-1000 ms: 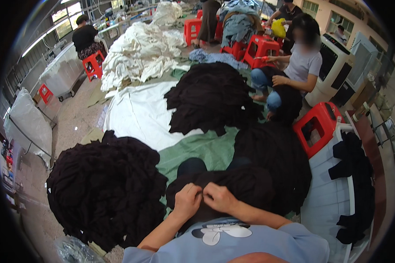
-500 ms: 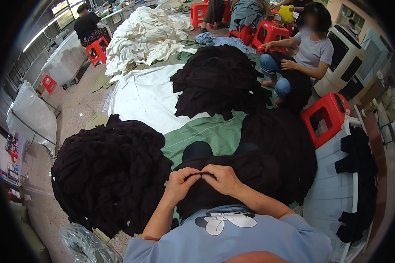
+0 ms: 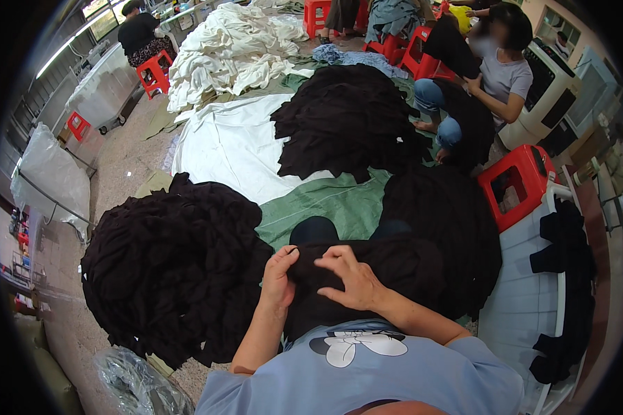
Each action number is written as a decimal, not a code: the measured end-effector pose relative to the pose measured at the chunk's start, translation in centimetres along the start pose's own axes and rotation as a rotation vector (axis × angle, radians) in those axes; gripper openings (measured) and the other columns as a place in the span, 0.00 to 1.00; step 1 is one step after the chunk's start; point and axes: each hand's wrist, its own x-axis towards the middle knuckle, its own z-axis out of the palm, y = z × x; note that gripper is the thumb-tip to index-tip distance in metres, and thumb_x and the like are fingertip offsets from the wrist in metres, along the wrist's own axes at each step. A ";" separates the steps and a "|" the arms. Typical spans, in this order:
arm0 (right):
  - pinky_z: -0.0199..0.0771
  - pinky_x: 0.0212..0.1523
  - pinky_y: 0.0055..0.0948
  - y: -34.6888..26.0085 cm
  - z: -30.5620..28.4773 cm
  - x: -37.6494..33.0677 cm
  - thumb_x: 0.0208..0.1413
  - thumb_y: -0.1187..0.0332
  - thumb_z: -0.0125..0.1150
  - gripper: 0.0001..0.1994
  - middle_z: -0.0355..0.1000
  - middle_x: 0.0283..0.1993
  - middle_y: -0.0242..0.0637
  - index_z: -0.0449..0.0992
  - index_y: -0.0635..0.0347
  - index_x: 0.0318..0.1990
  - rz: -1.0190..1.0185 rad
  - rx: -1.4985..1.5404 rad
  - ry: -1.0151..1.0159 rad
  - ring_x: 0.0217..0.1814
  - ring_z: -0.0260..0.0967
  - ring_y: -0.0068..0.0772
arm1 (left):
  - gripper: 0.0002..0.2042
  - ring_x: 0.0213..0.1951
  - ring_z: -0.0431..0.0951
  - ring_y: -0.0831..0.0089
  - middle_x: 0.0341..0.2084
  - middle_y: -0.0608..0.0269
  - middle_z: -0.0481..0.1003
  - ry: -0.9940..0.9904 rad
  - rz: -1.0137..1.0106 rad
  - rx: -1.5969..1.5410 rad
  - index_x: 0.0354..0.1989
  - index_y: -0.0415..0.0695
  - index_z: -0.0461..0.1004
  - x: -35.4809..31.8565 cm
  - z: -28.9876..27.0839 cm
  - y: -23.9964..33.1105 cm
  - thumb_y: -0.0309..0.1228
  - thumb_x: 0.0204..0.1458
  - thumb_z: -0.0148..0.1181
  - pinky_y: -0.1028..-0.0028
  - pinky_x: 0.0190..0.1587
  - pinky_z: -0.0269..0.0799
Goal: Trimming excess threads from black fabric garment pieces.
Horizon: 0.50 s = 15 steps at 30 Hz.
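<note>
Across my lap lies a dark garment [image 3: 401, 273] of nearly black cloth. My left hand [image 3: 280, 279] pinches an edge of it between thumb and fingers, above my left thigh. My right hand [image 3: 353, 278] hovers over the cloth just to the right, thumb and fingers apart, holding nothing. A large heap of dark garments [image 3: 166, 270] lies close by on my left. Another dark pile [image 3: 450, 228] is at my right side and runs close to the cloth on my lap. Further ahead sits a third dark stack [image 3: 346, 117].
Green sheeting [image 3: 325, 207] and a white cloth [image 3: 221, 152] cover the floor ahead. A white garment heap [image 3: 228, 55] stands beyond. To the right are a red stool [image 3: 519, 180], a white bin [image 3: 519, 297] with dark cloth, and a seated co-worker [image 3: 502, 76]. Clear plastic [image 3: 138, 384] lies lower left.
My hands, together on the cloth edge before, have parted; the right has let go and opened, while the left has risen slightly. The co-worker has lifted a dark cloth.
</note>
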 end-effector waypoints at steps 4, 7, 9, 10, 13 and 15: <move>0.75 0.36 0.36 0.5 0.1 -0.5 0.38 0.75 0.69 0.18 0.65 0.48 0.41 0.74 0.58 0.40 -0.024 -0.312 -0.218 0.43 0.72 0.40 | 0.05 0.35 0.78 0.78 0.34 0.65 0.78 0.040 0.004 0.068 0.40 0.40 0.75 -0.2 0.3 -0.1 0.26 0.58 0.58 0.78 0.40 0.74; 0.73 0.42 0.36 -0.3 -0.4 0.0 0.35 0.76 0.68 0.15 0.65 0.49 0.40 0.75 0.59 0.35 -0.023 -0.180 -0.193 0.46 0.71 0.39 | 0.03 0.34 0.76 0.81 0.32 0.68 0.78 0.049 0.020 0.177 0.38 0.41 0.75 -0.5 0.8 0.1 0.25 0.58 0.59 0.80 0.39 0.72; 0.71 0.45 0.38 -1.8 -1.1 1.0 0.33 0.75 0.69 0.16 0.66 0.50 0.39 0.76 0.58 0.35 -0.173 -0.248 -0.080 0.47 0.71 0.40 | 0.03 0.33 0.75 0.83 0.32 0.70 0.77 0.058 0.049 0.241 0.38 0.41 0.75 -0.6 0.8 0.2 0.25 0.58 0.59 0.81 0.38 0.71; 0.70 0.48 0.41 -2.2 -1.3 1.3 0.31 0.74 0.69 0.17 0.67 0.52 0.39 0.77 0.58 0.35 -0.322 -0.316 0.035 0.48 0.71 0.41 | 0.02 0.33 0.74 0.84 0.31 0.71 0.76 0.051 0.076 0.318 0.37 0.41 0.75 -0.6 0.8 0.2 0.25 0.58 0.59 0.82 0.38 0.70; 0.65 0.56 0.45 -1.8 -0.4 1.0 0.34 0.73 0.66 0.14 0.71 0.45 0.40 0.75 0.61 0.34 -0.389 -0.053 -0.102 0.50 0.70 0.43 | 0.02 0.32 0.72 0.86 0.30 0.74 0.75 0.011 0.088 0.432 0.37 0.41 0.75 -0.9 0.7 0.3 0.25 0.58 0.59 0.83 0.37 0.68; 0.65 0.57 0.44 -2.1 -0.2 0.6 0.36 0.76 0.63 0.13 0.71 0.38 0.39 0.74 0.62 0.35 -0.353 0.003 -0.145 0.47 0.69 0.42 | 0.02 0.32 0.71 0.87 0.29 0.75 0.74 -0.012 0.054 0.455 0.36 0.41 0.75 -1.2 1.3 0.6 0.24 0.57 0.59 0.83 0.37 0.66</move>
